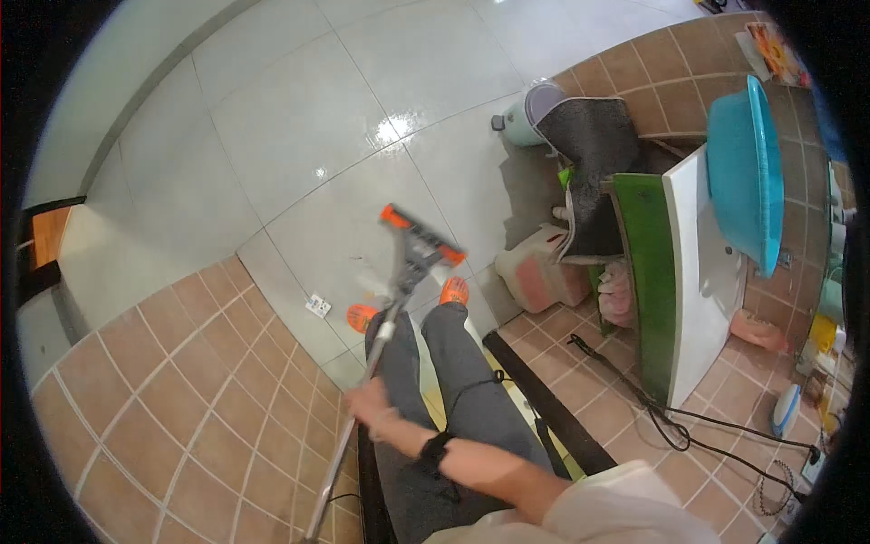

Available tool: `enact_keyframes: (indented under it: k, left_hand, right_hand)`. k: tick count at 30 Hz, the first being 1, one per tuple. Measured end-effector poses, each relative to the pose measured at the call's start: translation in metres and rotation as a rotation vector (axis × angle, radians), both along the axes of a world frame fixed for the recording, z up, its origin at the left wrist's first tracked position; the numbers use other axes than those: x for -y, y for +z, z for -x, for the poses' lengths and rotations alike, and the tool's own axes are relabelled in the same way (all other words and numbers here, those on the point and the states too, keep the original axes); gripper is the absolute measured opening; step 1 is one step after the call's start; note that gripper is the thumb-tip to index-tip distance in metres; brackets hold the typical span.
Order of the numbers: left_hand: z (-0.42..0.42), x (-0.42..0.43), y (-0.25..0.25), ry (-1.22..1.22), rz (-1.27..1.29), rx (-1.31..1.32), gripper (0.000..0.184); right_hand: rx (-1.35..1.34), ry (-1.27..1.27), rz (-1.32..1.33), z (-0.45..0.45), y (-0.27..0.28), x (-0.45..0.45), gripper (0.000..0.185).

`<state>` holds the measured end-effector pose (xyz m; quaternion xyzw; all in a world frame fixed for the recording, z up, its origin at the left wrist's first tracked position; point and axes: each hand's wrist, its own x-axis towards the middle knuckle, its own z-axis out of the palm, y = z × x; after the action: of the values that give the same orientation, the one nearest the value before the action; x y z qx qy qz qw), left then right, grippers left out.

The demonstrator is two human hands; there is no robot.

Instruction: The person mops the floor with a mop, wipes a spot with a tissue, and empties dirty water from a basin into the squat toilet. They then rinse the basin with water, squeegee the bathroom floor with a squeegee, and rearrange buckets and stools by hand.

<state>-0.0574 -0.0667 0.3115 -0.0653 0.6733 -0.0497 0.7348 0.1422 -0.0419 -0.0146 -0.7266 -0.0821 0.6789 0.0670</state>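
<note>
My right hand [367,403] is wrapped round the metal pole of a mop [385,331], with a dark band on the wrist above it. The pole slants from the lower left edge up to a wide grey head with orange ends [422,234], which is over the pale tiled floor just beyond my feet. Two orange shoes [454,291] stand on either side of the pole, below dark grey trousers. My left hand is out of the picture. The lower end of the pole runs out of view at the bottom.
Brown tiled wall [172,399] rises at the left. To the right stand a lidded bin [521,122], a dark mat [594,136], a pinkish-white container [535,272], a green-sided white sink unit [693,299] and a blue basin [743,172]. Black cables [666,412] cross the lower right. A small white packet [317,306] lies on the floor.
</note>
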Motion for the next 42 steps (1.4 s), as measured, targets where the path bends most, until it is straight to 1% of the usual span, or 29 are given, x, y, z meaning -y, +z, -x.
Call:
enact_keyframes:
  k: [1, 2, 3, 4, 5, 6, 7, 8, 9, 10, 11, 14, 17, 20, 24, 26, 29, 30, 32, 33, 36, 39, 42]
  left_hand:
    - [-0.016, -0.012, -0.011, -0.270, -0.073, 0.067, 0.053]
    - [-0.033, -0.013, -0.026, -0.239, -0.115, 0.110, 0.052]
    - [-0.052, -0.009, -0.045, -0.207, -0.159, 0.155, 0.052]
    - [-0.071, -0.006, -0.063, -0.172, -0.203, 0.202, 0.051]
    - [-0.090, -0.007, -0.079, -0.133, -0.248, 0.247, 0.050]
    - [-0.110, -0.023, -0.091, -0.173, -0.192, 0.294, 0.043]
    - [-0.127, -0.042, -0.105, -0.211, -0.138, 0.340, 0.036]
    - [-0.139, -0.048, -0.121, -0.237, -0.200, 0.358, 0.033]
    - [-0.150, -0.054, -0.138, -0.262, -0.263, 0.374, 0.030]
    - [-0.160, -0.061, -0.156, -0.297, -0.334, 0.425, 0.027]
    - [-0.169, -0.070, -0.168, -0.333, -0.404, 0.474, 0.024]
    - [-0.188, -0.118, -0.178, -0.467, -0.694, 0.477, 0.020]
    - [-0.196, -0.163, -0.175, -0.506, -0.576, 0.477, 0.011]
    - [-0.199, -0.188, -0.169, -0.552, -0.622, 0.438, 0.009]
    - [-0.210, -0.171, -0.178, -0.591, -0.742, 0.374, 0.017]
    - [-0.221, -0.168, -0.174, -0.562, -0.715, 0.350, 0.021]
    - [-0.245, -0.165, -0.176, -0.533, -0.671, 0.317, 0.024]
    - [-0.253, -0.161, -0.179, -0.525, -0.654, 0.308, 0.025]
    - [-0.272, -0.143, -0.195, -0.543, -0.869, 0.216, 0.027]
    - [-0.281, -0.139, -0.198, -0.546, -0.978, 0.169, 0.028]
    - [-0.301, -0.138, -0.199, -0.490, -0.914, 0.138, 0.036]
    - [-0.308, -0.149, -0.203, -0.540, -0.913, 0.146, 0.035]
    - [-0.304, -0.173, -0.200, -0.520, -0.899, 0.181, 0.025]
  right_hand:
    - [0.129, 0.021, -0.110, -0.022, -0.016, 0.007, 0.031]
    - [0.260, 0.042, -0.223, -0.047, -0.032, 0.013, 0.031]
    - [0.221, 0.013, -0.099, -0.083, -0.020, -0.012, 0.027]
    - [0.262, -0.020, -0.091, -0.110, -0.017, -0.028, 0.021]
    - [0.389, 0.063, -0.170, -0.142, -0.050, -0.019, 0.018]
    - [0.361, 0.023, -0.193, -0.171, -0.049, -0.034, 0.016]
    - [0.308, -0.031, -0.108, -0.195, -0.042, -0.054, 0.017]
    - [0.333, -0.087, -0.155, -0.213, -0.038, -0.071, 0.018]
    - [0.419, -0.059, -0.124, -0.240, -0.066, -0.072, 0.019]
    - [0.327, -0.131, -0.135, -0.258, -0.065, -0.088, 0.017]
    - [0.329, -0.218, -0.082, -0.264, -0.048, -0.109, 0.015]
    - [0.142, -0.349, -0.106, -0.306, -0.076, -0.134, 0.013]
    - [0.187, -0.420, -0.128, -0.308, -0.082, -0.162, 0.013]
    - [0.202, -0.523, -0.144, -0.304, -0.086, -0.181, 0.013]
    - [0.246, -0.480, -0.138, -0.310, -0.092, -0.186, 0.011]
    - [0.254, -0.472, -0.131, -0.318, -0.100, -0.187, 0.010]
    - [0.286, -0.252, -0.143, -0.340, -0.107, -0.200, 0.010]
    - [0.276, -0.240, -0.183, -0.344, -0.109, -0.204, 0.010]
    - [0.262, -0.218, -0.261, -0.352, -0.099, -0.217, 0.011]
    - [0.278, -0.223, -0.256, -0.353, -0.092, -0.224, 0.012]
    - [0.228, -0.254, -0.311, -0.360, -0.100, -0.241, 0.011]
    - [0.267, -0.254, -0.288, -0.367, -0.103, -0.253, 0.011]
    - [0.332, -0.222, -0.260, -0.372, -0.101, -0.273, 0.009]
